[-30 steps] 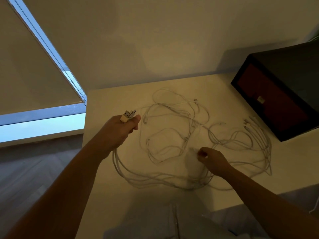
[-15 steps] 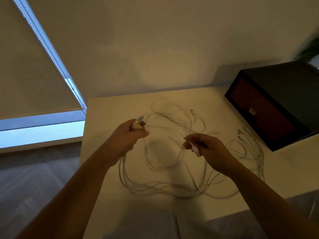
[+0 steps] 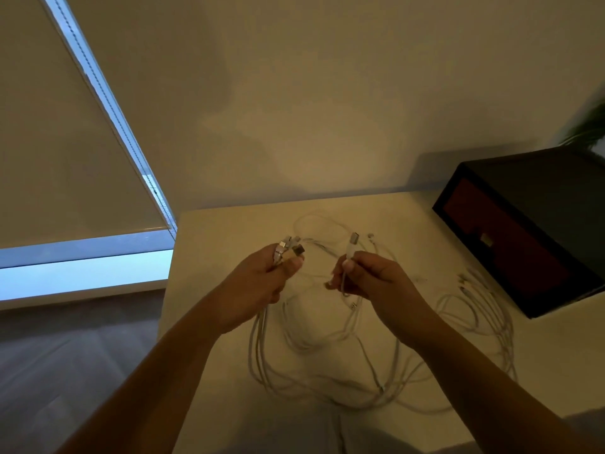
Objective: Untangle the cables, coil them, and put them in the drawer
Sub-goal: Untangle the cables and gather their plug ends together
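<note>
Several white cables (image 3: 376, 381) lie tangled in loops on the pale table (image 3: 229, 224). My left hand (image 3: 262, 283) grips a bunch of cable ends, and their USB plugs (image 3: 289, 249) stick up above its fingers. My right hand (image 3: 373, 276) pinches one more cable just below its plug (image 3: 353, 239), which points upward. Both hands are raised over the middle of the tangle, a short way apart. More connector ends (image 3: 465, 280) lie on the table at the right. The dark drawer box (image 3: 523, 231) with a reddish front stands at the table's right, shut.
A wall runs behind the table. A window with a drawn roller blind (image 3: 65, 142) and its bead chain fills the left. Grey floor (image 3: 65, 355) lies below the table's left edge. A plant's leaves (image 3: 589, 126) show at the far right.
My right hand rose from the table with one cable end and turned its plug upward. My left hand lifted its bunch of plugs a little. The camera tilted up.
</note>
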The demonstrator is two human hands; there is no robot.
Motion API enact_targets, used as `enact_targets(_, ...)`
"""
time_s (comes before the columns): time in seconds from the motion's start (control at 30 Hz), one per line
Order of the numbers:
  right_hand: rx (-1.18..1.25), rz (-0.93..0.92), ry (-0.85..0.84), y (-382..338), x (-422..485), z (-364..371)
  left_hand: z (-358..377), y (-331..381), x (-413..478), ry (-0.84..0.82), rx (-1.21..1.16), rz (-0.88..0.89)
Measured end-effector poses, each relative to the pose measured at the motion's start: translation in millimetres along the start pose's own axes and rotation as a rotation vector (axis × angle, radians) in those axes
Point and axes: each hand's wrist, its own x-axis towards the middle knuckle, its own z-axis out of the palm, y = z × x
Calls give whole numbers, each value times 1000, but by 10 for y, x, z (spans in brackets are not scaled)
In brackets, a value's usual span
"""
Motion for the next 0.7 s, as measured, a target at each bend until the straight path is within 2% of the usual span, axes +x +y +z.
enact_targets(0.07, 16, 34, -21, -26, -1, 12, 44, 14, 14, 55, -3, 14)
enact_targets(0.2, 27, 70, -38, -65, 18, 42, 125, 23, 47, 61, 285, 97)
enact_targets(0.27, 25, 76, -47, -84, 35, 65, 156, 11, 62, 77, 303, 104)
enact_targets(0.43, 25, 67, -69, -119, 66, 93, 220, 35, 65, 64, 27, 43)
enact_targets(0.6, 14, 67, -86, -130, 86, 110, 224, 80, 76, 64, -93, -32)
enact_targets(0.7, 5, 63, -103, -131, 71, 115, 241, 117, 100, 110, -250, -144)
